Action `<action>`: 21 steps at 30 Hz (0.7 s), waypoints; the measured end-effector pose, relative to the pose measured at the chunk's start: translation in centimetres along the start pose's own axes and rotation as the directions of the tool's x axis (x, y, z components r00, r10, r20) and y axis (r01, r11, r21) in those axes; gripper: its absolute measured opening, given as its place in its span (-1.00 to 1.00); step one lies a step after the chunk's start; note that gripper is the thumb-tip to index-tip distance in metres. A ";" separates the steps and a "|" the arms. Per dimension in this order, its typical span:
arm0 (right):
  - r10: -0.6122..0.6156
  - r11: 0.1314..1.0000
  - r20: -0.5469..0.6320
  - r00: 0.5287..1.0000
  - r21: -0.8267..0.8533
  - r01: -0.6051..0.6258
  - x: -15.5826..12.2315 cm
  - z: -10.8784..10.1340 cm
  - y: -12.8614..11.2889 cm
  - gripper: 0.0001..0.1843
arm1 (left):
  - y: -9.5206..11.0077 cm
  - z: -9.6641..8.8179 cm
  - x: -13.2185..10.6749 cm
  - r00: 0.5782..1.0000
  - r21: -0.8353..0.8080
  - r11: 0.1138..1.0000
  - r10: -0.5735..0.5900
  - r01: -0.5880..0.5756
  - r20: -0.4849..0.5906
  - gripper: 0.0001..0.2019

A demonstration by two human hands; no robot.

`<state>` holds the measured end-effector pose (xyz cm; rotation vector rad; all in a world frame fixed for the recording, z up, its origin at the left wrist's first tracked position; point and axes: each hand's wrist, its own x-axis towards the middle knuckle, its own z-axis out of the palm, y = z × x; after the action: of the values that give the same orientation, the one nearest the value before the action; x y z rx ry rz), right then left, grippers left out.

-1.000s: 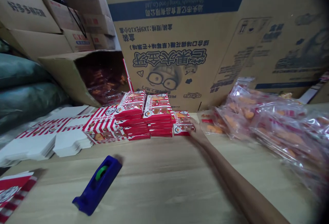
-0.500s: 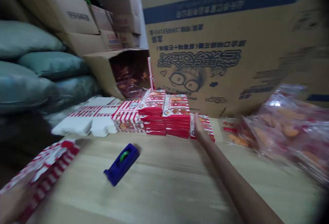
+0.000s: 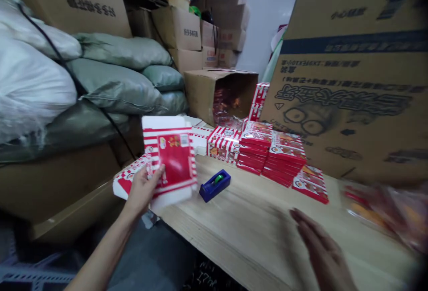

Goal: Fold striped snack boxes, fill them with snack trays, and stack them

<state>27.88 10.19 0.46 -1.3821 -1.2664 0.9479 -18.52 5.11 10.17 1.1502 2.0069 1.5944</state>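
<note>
since the earlier frame, the right grip [image 3: 323, 246] has come away from the low red pack [image 3: 310, 184] by the table's back edge, and the left grip [image 3: 143, 188], then low beside striped cartons at the table's left end, is raised with a flat carton [image 3: 175, 161]. the view has also swung left, showing more of the sacks [image 3: 120, 84].

the left grip is closed on the flat carton's left edge, thumb across its red printed face. this carton is held up over the table's left end, white flaps at top and bottom, its lower part blurred. behind it, a red-and-white carton [image 3: 129, 175] lies on the table's left end.

the right grip is loosely open, fingers extended, with nothing visible in it; it is over the table's right part, and whether it touches the surface i cannot tell.

on the table [image 3: 247, 219], a blue tape dispenser [image 3: 216, 186] with a green roll lies just right of the flat carton. along the back edge stand a striped box [image 3: 224, 144] and 2 stacks of red packs [image 3: 284, 157], side by side. blurred clear bags [image 3: 388, 206] lie toward the back right corner.
</note>
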 end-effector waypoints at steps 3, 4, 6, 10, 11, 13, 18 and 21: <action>0.107 0.951 0.283 0.953 0.250 -0.181 -3.9 6.2 -5.9 -0.40 | 1.2 3.8 -4.8 0.879 -0.428 0.815 -0.192 0.390 0.435 -0.48; 0.100 0.918 0.366 0.925 0.326 -0.228 -4.6 7.8 -7.5 -0.37 | 1.4 5.0 -6.4 0.809 -0.442 0.749 -0.209 0.494 0.550 -0.47; 0.068 0.865 0.474 0.878 0.410 -0.289 -5.5 9.9 -9.4 -0.33 | 1.4 7.2 -8.9 0.678 -0.398 0.689 -0.185 0.605 0.711 -0.45; 0.072 0.857 0.380 0.922 0.449 -0.252 -7.3 8.7 -9.9 -0.48 | 1.6 10.4 -10.2 0.741 -0.380 0.880 0.050 0.285 0.670 -0.40; 0.090 0.870 0.340 0.936 0.431 -0.240 -8.0 7.7 -9.8 -0.49 | 1.9 10.9 -9.8 0.794 -0.376 0.924 0.177 0.069 0.581 -0.39; 0.119 0.899 0.284 0.951 0.376 -0.225 -9.6 5.8 -9.6 -0.49 | 3.0 12.0 -8.7 0.755 -0.309 0.877 0.476 -0.368 0.451 -0.42; 0.092 0.965 0.190 0.977 0.225 -0.134 -13.2 2.9 -9.2 -0.58 | 6.1 14.7 -8.3 0.417 -0.244 0.666 0.668 -0.705 0.617 -0.64; 0.082 0.982 0.047 0.996 0.168 -0.089 -14.8 2.5 -8.4 -0.60 | 6.8 15.5 -10.0 0.371 -0.261 0.695 0.618 -0.669 0.693 -0.77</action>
<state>21.54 -4.40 7.04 -1.2976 -1.1347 1.1211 0.87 8.03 9.28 2.3581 1.0589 0.9606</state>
